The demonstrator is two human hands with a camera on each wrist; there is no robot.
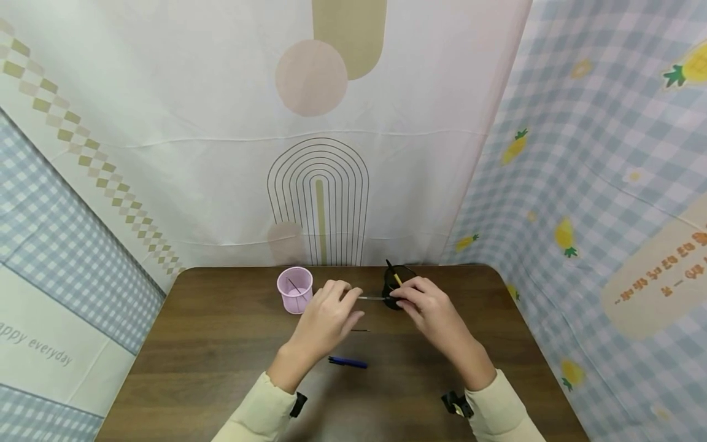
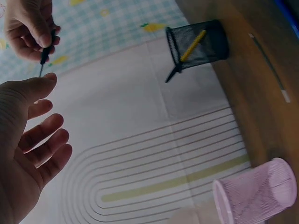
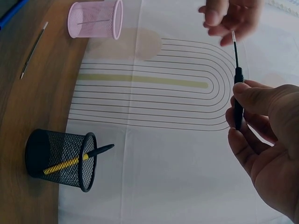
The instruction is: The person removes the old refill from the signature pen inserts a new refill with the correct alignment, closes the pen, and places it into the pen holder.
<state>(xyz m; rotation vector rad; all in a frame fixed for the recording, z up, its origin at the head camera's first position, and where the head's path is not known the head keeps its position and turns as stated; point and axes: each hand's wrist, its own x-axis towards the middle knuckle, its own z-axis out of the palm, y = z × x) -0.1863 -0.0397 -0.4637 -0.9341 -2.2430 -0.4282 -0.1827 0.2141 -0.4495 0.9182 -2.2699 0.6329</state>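
My right hand (image 1: 433,307) pinches a black pen barrel (image 3: 238,100) between thumb and fingers. A thin pen refill (image 3: 236,53) with a whitish end sticks out of the barrel toward my left hand (image 1: 328,313). The left hand's fingers are loosely bent, its thumb apart from them, close to the refill's end; whether they touch it is unclear. Another refill (image 2: 270,67) lies on the table below the hands, partly covered by the left hand in the head view. Nearer me lies a blue pen (image 1: 348,362).
A pink mesh pen holder (image 1: 295,290) with thin sticks inside stands at the back, left of centre. Behind my right hand is a black mesh pen holder (image 3: 60,156) containing a yellow and black pen (image 3: 77,159). Patterned cloths hang behind the wooden table (image 1: 221,344) and at its sides.
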